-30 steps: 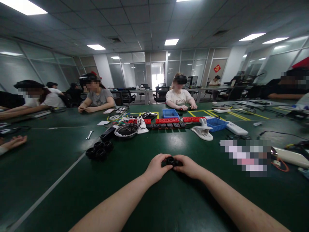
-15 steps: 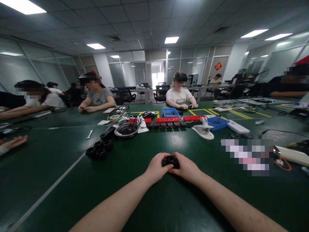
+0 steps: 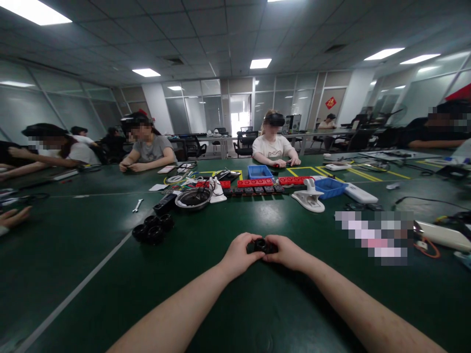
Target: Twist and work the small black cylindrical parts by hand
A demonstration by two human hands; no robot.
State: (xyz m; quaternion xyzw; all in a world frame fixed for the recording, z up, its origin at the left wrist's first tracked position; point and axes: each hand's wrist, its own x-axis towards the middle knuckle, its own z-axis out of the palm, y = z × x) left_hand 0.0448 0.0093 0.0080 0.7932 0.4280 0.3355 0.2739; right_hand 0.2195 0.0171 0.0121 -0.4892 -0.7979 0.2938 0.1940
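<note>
Between my hands is a small black round part (image 3: 260, 244) with a ring-shaped top and a hollow in the middle. My left hand (image 3: 240, 252) is closed on its left side, with the thumb along the near edge. From the right, my right hand (image 3: 287, 251) grips it too, fingers curled round the far side. Its underside is hidden by the fingers. To the left, a group of several similar black round parts (image 3: 154, 233) stands together on the green table (image 3: 206, 314).
Beyond my hands lie a metal bowl (image 3: 195, 198), red strips (image 3: 253, 183), a white clamp-like stand (image 3: 309, 200) and blue trays (image 3: 329, 187). A wrench (image 3: 137, 205) lies at the left. Several people sit around the table; one person's hand (image 3: 18, 218) rests at the left edge.
My right hand has shifted slightly to the right on the black part, and more of its ring-shaped top shows. My left hand stays nearly in place.
</note>
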